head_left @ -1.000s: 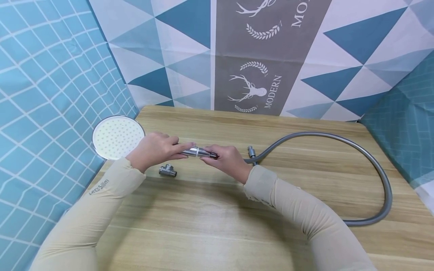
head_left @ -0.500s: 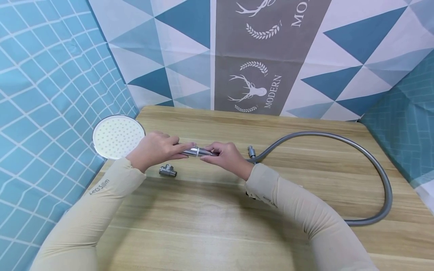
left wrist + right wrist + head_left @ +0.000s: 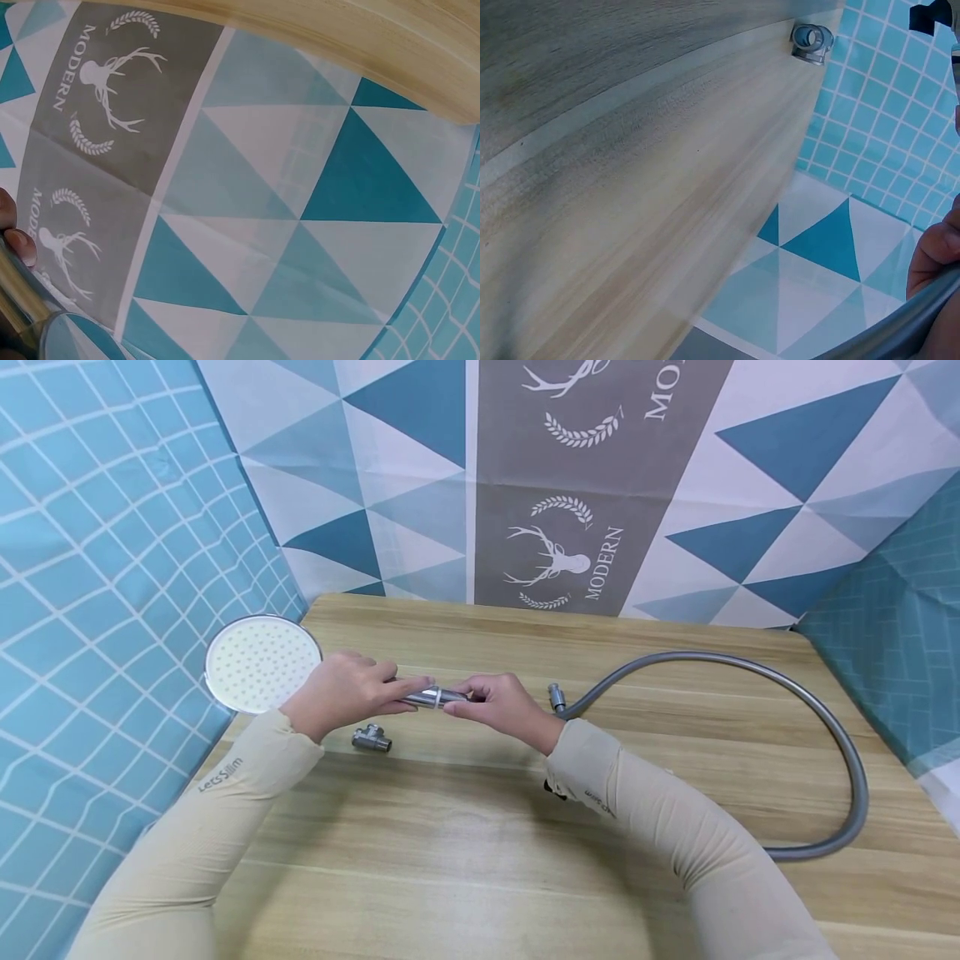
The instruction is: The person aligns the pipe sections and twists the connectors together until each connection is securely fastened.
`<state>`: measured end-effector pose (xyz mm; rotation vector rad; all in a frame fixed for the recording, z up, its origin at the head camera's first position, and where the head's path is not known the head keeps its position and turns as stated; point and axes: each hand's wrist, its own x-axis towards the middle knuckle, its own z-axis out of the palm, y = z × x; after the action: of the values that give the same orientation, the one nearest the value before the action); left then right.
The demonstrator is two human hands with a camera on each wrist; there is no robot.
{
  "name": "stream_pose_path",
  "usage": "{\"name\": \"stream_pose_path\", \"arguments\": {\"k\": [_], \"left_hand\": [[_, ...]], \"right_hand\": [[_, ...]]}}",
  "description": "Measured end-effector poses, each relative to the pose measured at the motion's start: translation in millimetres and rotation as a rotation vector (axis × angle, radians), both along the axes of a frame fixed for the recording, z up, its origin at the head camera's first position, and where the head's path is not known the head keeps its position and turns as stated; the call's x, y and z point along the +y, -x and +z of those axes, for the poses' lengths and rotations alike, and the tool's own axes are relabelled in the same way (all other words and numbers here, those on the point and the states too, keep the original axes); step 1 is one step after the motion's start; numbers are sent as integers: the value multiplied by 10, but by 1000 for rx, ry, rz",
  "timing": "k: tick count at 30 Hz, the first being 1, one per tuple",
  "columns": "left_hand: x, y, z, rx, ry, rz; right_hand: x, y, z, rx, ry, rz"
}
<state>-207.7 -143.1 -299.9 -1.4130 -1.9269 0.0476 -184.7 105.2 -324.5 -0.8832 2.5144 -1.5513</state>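
Observation:
My left hand (image 3: 352, 693) grips the chrome handle (image 3: 423, 696) of a round shower head (image 3: 261, 664), whose white nozzle face is turned up at the left. At the handle's end, thumb and fingers of my right hand (image 3: 506, 706) pinch the connector of a grey shower hose (image 3: 750, 662), partly hidden by the fingers. Connector and handle lie in one line, end to end. In the right wrist view the hose (image 3: 892, 330) runs along the right hand's fingers (image 3: 934, 251). The left wrist view shows the shower head's chrome back (image 3: 79, 337) beside a fingertip.
A small chrome tee fitting (image 3: 371, 737) lies on the wooden table (image 3: 450, 860) in front of the left hand. The hose's other end fitting (image 3: 556, 697) lies right of the right hand, and its loop spreads over the table's right side. Patterned sheets stand behind and at both sides.
The right hand's fingers have shifted and turned slightly on the hose connector, and its wrist has moved a little to the right. The left hand and shower head have stayed nearly still.

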Motion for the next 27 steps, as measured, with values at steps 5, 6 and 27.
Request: {"name": "stream_pose_path", "arguments": {"k": [5, 6, 27], "left_hand": [[-2, -24, 16, -2, 5, 9], [-4, -27, 20, -3, 7, 12], [-28, -9, 31, -31, -33, 56]], "right_hand": [[-7, -3, 0, -10, -5, 3], [-10, -9, -3, 18, -18, 5], [-118, -32, -178, 1210, -203, -228]]}}
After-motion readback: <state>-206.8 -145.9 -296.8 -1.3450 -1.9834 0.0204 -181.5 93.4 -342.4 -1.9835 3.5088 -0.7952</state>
